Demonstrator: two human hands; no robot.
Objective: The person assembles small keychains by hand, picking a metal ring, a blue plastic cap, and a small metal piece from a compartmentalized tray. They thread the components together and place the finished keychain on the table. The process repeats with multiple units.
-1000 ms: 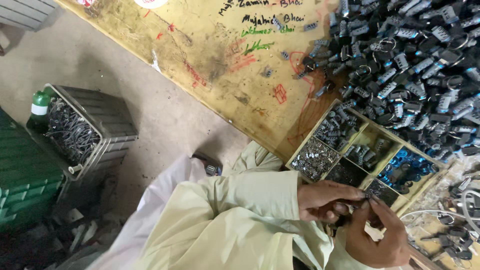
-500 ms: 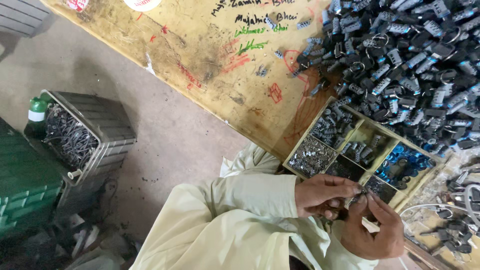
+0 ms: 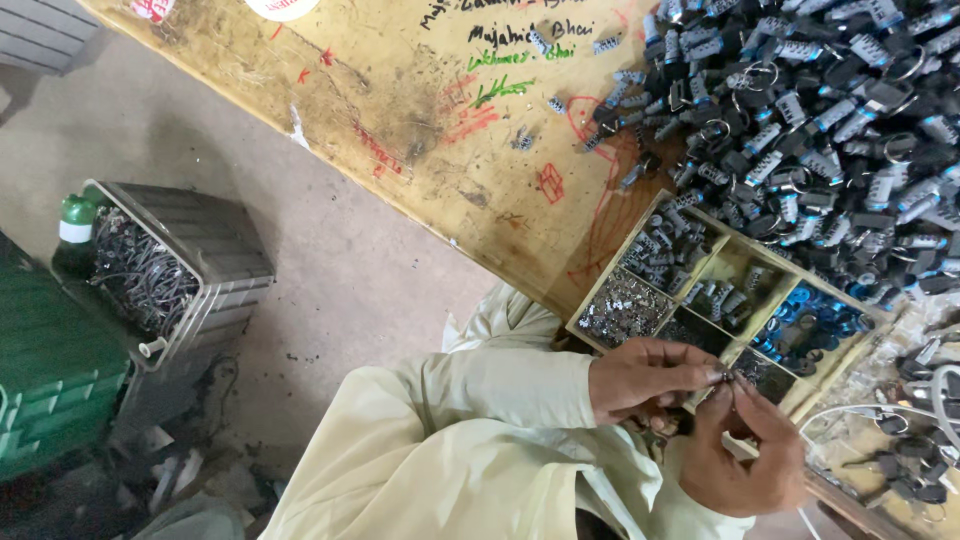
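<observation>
My left hand and my right hand meet at their fingertips over the near edge of a wooden divided tray. Together they pinch a small dark metal part; its exact shape is too small to tell. A pale yellow sleeve covers my left forearm. The tray's compartments hold small grey pieces, silvery bits and blue rings. Beyond the tray, a large heap of grey and black lock-like parts spreads over the table.
The worn wooden table carries scribbles in coloured ink and a few stray parts. On the concrete floor at left stands a grey crate of dark wire pieces, with a green bottle and a green crate beside it.
My hands have come together: the right hand rose from lower down to meet the left at the fingertips. The white scrap in my right palm is out of sight.
</observation>
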